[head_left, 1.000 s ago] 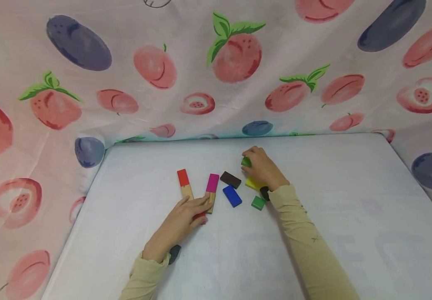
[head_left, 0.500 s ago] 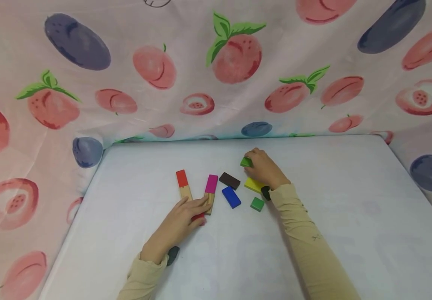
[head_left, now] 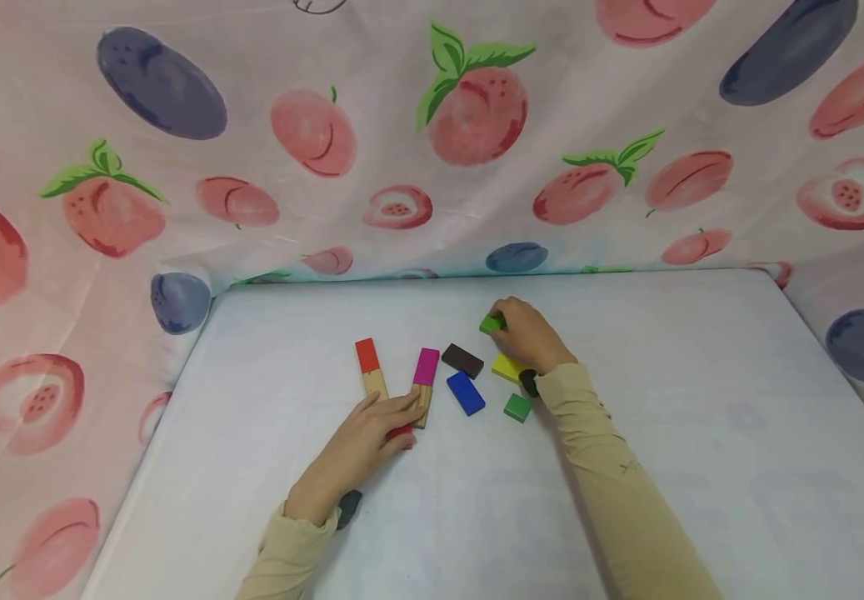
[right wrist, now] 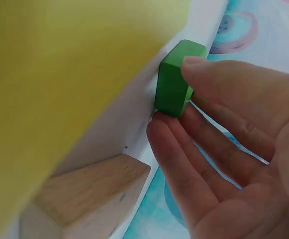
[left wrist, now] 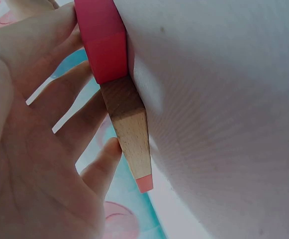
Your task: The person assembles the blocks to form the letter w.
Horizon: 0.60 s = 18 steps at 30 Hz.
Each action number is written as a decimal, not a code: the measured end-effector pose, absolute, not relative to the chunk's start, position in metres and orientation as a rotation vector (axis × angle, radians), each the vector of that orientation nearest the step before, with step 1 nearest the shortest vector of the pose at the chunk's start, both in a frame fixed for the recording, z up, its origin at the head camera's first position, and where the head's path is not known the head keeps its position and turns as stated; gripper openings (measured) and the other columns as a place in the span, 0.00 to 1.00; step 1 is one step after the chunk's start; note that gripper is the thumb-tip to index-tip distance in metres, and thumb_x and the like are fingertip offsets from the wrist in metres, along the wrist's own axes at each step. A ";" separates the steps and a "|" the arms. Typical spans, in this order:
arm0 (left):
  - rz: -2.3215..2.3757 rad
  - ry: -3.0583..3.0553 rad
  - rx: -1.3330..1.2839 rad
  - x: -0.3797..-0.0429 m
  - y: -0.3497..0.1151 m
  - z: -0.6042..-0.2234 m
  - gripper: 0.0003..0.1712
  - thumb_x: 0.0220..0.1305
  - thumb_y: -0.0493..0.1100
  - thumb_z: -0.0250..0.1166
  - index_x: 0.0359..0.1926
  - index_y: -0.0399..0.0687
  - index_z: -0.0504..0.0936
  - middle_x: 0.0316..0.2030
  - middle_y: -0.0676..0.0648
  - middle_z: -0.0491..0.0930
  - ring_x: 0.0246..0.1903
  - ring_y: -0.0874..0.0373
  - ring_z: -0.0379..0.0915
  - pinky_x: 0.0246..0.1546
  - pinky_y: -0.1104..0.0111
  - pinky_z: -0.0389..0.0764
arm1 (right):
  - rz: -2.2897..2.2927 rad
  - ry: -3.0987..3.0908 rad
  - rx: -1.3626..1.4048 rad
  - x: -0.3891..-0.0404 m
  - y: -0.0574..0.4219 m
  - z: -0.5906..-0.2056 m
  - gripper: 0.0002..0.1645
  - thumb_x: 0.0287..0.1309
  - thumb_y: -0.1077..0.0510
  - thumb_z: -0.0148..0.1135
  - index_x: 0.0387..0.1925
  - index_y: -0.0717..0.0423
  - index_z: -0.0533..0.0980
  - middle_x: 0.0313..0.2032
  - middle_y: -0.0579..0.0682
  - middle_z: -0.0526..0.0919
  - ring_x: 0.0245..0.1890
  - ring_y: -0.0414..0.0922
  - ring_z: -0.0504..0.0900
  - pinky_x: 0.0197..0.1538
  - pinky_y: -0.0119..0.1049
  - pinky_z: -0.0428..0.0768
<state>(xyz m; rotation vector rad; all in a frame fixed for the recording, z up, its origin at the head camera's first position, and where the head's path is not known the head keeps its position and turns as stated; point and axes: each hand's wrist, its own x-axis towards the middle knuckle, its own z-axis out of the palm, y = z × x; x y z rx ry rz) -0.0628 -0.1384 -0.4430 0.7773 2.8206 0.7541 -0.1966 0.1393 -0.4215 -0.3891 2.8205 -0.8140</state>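
In the head view my left hand [head_left: 360, 442] lies over a group of blocks with its fingers spread and fairly straight. Its fingers touch a crimson block [left wrist: 104, 45] and a plain wooden block [left wrist: 132, 134] in the left wrist view. A red block [head_left: 367, 356] and a magenta block [head_left: 427, 367] extend beyond its fingers. My right hand [head_left: 529, 333] pinches a light green block [right wrist: 174, 79], thumb on one side and fingertips at its lower edge. Beneath that wrist, a yellow block [head_left: 507, 367] is partly covered.
A dark brown block [head_left: 462, 360] and a blue block [head_left: 466, 393] lie between the hands. A small green block [head_left: 517, 407] sits nearer the front. One more wooden block [right wrist: 94, 199] shows beside the right hand. Fruit-print cloth [head_left: 394, 125] rises behind the white table [head_left: 664, 350].
The right hand has drawn slightly toward the front, and more of the light green block shows at its fingertips. The left hand and the other blocks stay where they were.
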 end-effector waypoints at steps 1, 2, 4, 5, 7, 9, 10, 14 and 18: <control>0.756 2.821 0.778 -0.063 -0.138 -0.443 0.26 0.63 0.45 0.70 0.62 0.51 0.80 0.69 0.47 0.70 0.68 0.52 0.67 0.74 0.47 0.54 | -0.820 2.817 -0.373 -0.197 0.139 -0.421 0.19 0.65 0.64 0.57 0.55 0.67 0.75 0.52 0.62 0.79 0.49 0.55 0.78 0.58 0.49 0.78; 0.757 2.822 0.779 -0.063 -0.138 -0.443 0.26 0.62 0.45 0.70 0.62 0.51 0.80 0.69 0.47 0.70 0.68 0.51 0.67 0.74 0.47 0.53 | -0.823 2.816 -0.364 -0.197 0.139 -0.421 0.18 0.65 0.64 0.57 0.55 0.67 0.76 0.51 0.62 0.79 0.49 0.55 0.78 0.57 0.49 0.79; 0.758 2.823 0.781 -0.063 -0.138 -0.442 0.26 0.62 0.45 0.70 0.62 0.51 0.80 0.68 0.47 0.71 0.68 0.51 0.67 0.74 0.47 0.53 | -0.833 2.813 -0.351 -0.197 0.138 -0.421 0.18 0.65 0.64 0.57 0.55 0.66 0.76 0.51 0.62 0.79 0.49 0.55 0.78 0.57 0.49 0.79; 0.757 2.823 0.781 -0.063 -0.138 -0.442 0.26 0.62 0.45 0.70 0.62 0.51 0.80 0.68 0.47 0.70 0.68 0.51 0.67 0.74 0.47 0.53 | -0.835 2.813 -0.344 -0.197 0.138 -0.420 0.18 0.65 0.64 0.58 0.55 0.66 0.76 0.51 0.61 0.79 0.49 0.55 0.78 0.57 0.49 0.79; 0.756 2.823 0.782 -0.063 -0.138 -0.442 0.26 0.62 0.45 0.70 0.62 0.51 0.80 0.69 0.47 0.70 0.68 0.51 0.67 0.74 0.47 0.53 | -0.836 2.817 -0.332 -0.197 0.137 -0.421 0.18 0.65 0.64 0.58 0.54 0.66 0.77 0.51 0.61 0.80 0.49 0.55 0.78 0.56 0.48 0.79; 0.756 2.823 0.781 -0.063 -0.138 -0.442 0.26 0.63 0.44 0.70 0.62 0.51 0.80 0.69 0.47 0.70 0.68 0.51 0.67 0.74 0.47 0.53 | -0.837 2.823 -0.330 -0.198 0.137 -0.422 0.18 0.65 0.64 0.58 0.54 0.66 0.77 0.51 0.61 0.80 0.49 0.55 0.78 0.56 0.48 0.79; 0.756 2.823 0.779 -0.063 -0.138 -0.442 0.26 0.63 0.44 0.70 0.62 0.51 0.80 0.69 0.47 0.70 0.68 0.51 0.67 0.74 0.47 0.53 | -0.836 2.825 -0.330 -0.198 0.137 -0.423 0.18 0.65 0.64 0.58 0.54 0.66 0.77 0.51 0.61 0.80 0.49 0.55 0.78 0.56 0.48 0.79; 0.748 2.828 0.777 -0.063 -0.138 -0.443 0.26 0.62 0.45 0.70 0.62 0.51 0.80 0.68 0.47 0.71 0.68 0.52 0.67 0.75 0.48 0.54 | -0.845 2.829 -0.318 -0.198 0.136 -0.424 0.18 0.64 0.64 0.58 0.54 0.66 0.78 0.50 0.61 0.81 0.50 0.54 0.79 0.56 0.48 0.79; 0.742 2.833 0.775 -0.063 -0.138 -0.444 0.26 0.63 0.45 0.70 0.62 0.51 0.80 0.68 0.47 0.71 0.68 0.52 0.67 0.75 0.48 0.54 | -0.859 2.818 -0.310 -0.198 0.136 -0.423 0.18 0.64 0.64 0.58 0.54 0.66 0.78 0.51 0.61 0.81 0.50 0.55 0.79 0.57 0.49 0.79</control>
